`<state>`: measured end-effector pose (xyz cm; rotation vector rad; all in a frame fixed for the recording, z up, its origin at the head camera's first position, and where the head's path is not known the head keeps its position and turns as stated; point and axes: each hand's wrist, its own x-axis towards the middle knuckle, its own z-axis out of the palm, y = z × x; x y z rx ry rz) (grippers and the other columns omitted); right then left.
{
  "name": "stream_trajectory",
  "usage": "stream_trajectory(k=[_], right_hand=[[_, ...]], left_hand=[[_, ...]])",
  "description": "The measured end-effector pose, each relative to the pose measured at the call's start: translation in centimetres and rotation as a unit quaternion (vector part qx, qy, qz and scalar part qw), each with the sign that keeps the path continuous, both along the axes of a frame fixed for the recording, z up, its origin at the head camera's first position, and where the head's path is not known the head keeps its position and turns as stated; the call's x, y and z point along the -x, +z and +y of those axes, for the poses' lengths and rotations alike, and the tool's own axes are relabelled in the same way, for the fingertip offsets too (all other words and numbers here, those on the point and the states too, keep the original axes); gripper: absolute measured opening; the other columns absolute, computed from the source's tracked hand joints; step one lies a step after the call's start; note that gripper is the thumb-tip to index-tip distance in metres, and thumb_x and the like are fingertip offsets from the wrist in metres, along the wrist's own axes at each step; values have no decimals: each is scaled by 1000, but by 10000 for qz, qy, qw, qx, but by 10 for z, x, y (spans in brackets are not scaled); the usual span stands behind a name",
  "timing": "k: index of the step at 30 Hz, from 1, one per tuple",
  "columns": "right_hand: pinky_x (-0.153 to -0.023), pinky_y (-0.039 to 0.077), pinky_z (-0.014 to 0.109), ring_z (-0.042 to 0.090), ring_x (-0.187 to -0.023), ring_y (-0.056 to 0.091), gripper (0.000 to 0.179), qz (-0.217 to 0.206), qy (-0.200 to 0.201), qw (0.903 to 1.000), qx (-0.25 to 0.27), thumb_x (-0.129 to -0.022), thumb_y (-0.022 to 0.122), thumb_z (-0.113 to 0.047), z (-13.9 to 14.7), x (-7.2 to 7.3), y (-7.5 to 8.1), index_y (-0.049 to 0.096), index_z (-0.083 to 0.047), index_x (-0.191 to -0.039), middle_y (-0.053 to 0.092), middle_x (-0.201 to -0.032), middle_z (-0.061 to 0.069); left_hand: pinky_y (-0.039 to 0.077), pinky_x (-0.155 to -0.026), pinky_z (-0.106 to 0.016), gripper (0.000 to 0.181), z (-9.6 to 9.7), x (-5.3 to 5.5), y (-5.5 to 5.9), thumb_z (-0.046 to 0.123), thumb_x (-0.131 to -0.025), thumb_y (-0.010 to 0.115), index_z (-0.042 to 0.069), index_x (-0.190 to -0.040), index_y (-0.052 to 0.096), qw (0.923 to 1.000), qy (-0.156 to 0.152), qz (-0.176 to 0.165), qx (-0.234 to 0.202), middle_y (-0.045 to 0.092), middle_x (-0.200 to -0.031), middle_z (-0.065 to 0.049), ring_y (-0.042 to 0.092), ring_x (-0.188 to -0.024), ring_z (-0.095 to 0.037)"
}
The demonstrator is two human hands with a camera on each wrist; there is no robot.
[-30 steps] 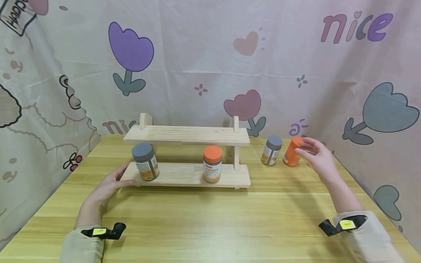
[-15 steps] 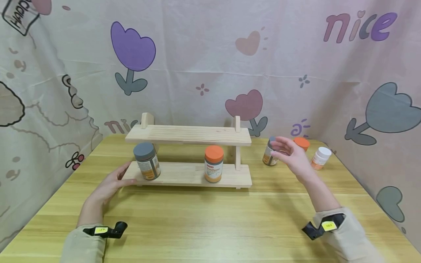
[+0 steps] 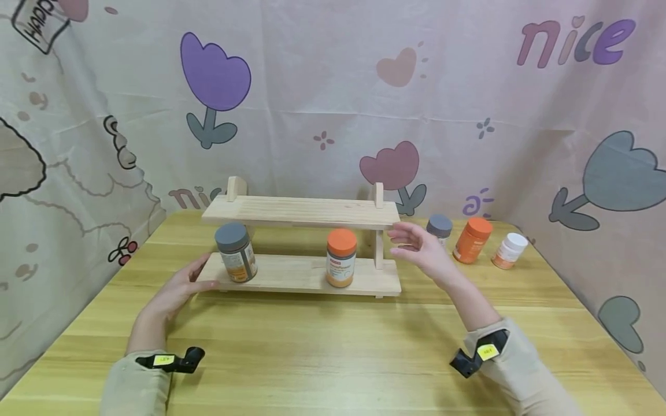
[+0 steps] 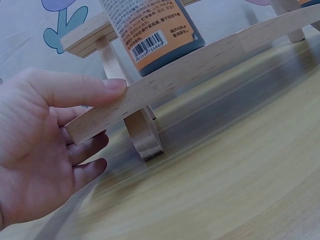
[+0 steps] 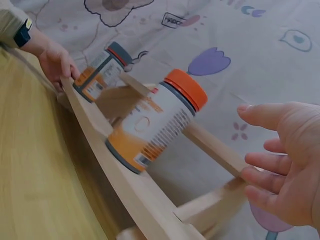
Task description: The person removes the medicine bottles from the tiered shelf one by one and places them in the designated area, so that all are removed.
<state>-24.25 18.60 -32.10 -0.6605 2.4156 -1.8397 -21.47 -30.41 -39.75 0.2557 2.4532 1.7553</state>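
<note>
My left hand (image 3: 174, 292) grips the left end of the lower board of a two-tier wooden shelf (image 3: 291, 278). In the left wrist view its thumb lies along the board's front edge and the fingers are at the end and below. Beside it on that board stands a jar with a grey lid (image 3: 236, 252). Farther right on the same board is a jar with an orange lid (image 3: 340, 257). At the shelf's right end is my right hand (image 3: 424, 254), fingers spread and holding nothing. Whether its fingertips touch the shelf, I cannot tell.
Right of the shelf, a grey-lidded jar (image 3: 439, 226), partly hidden by the right hand, stands on the wooden table (image 3: 312, 358). Beside it are an orange bottle (image 3: 472, 240) and a small white-capped bottle (image 3: 510, 251). A printed curtain (image 3: 307, 75) hangs behind.
My right hand has moved left, from beside the orange bottle, past the grey-lidded jar, to the shelf's right end. My left hand has kept its grip on the shelf.
</note>
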Motion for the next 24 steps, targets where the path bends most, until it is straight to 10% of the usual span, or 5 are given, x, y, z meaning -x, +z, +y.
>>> stream_trajectory(k=[11, 24], right_hand=[[-99, 39, 46, 36, -120, 44, 67, -49, 552, 9982, -217, -81, 68, -4, -33, 3, -8, 35, 2, -139, 45, -133, 23], [-99, 41, 42, 31, -116, 50, 70, 12, 634, 9978, -183, -79, 72, -6, -67, 4, -22, 35, 2, -138, 51, -128, 19]], left_hand=[[3, -106, -61, 89, -1, 0, 0, 12, -87, 63, -3, -146, 0, 10000, 18, -19, 30, -5, -151, -25, -5, -135, -45], [4, -107, -60, 89, -1, 1, -2, 12, -86, 64, -4, -146, 0, 10000, 66, -28, 27, -3, -151, -25, -2, -136, -45]])
